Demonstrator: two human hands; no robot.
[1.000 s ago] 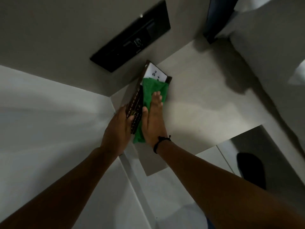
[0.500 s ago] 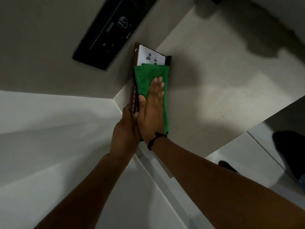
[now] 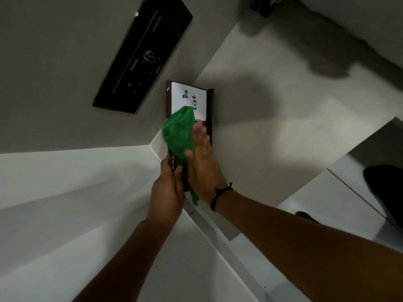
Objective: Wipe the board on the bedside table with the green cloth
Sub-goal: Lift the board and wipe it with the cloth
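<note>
A dark brown board (image 3: 209,110) with a white panel (image 3: 189,99) reading "Do List" lies on the pale bedside table (image 3: 261,118), against the wall. My right hand (image 3: 201,164) presses the green cloth (image 3: 178,131) flat on the board's middle; the cloth bunches up at the panel's lower left. My left hand (image 3: 166,188) grips the board's near left edge, fingers wrapped over printed month labels. The board's near end is hidden under both hands.
A black control panel (image 3: 141,55) is set in the wall above the board. White bedding (image 3: 65,192) lies at the left. The table's front edge runs to the lower right, with pale floor and a dark shape (image 3: 383,192) beyond it.
The cloth has slid toward me and bunched leftward, uncovering more of the white panel, so "List" now shows. My left hand stays on the board's edge. The camera has moved closer.
</note>
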